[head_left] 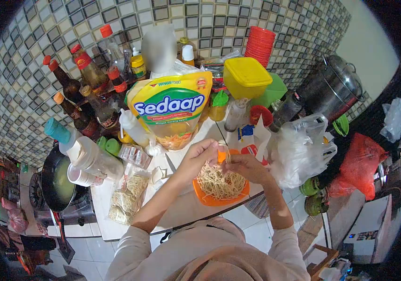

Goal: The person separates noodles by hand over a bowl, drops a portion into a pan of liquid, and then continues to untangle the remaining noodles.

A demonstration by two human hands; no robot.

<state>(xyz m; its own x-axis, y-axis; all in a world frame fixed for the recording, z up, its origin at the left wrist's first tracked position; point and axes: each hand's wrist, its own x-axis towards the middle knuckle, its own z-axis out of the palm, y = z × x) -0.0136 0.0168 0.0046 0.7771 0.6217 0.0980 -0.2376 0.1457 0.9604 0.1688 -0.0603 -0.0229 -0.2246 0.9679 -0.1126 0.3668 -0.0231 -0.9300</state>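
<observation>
An orange bowl at the table's front edge holds a heap of pale noodles. Over its far side, my left hand is closed with thumb and fingers pinched on a few noodle strands. Close beside it, my right hand bends its fingers round strands of the same noodles, knuckles up. The two sets of fingertips are nearly touching. To the left lies a clear bag of dried noodles, and a knife is partly hidden behind my left forearm.
A Sedaap pouch stands behind my hands, with sauce bottles to its left. A wok of liquid sits on the stove at left. Rightward are a yellow container, red cups, a white plastic bag and a steel pot.
</observation>
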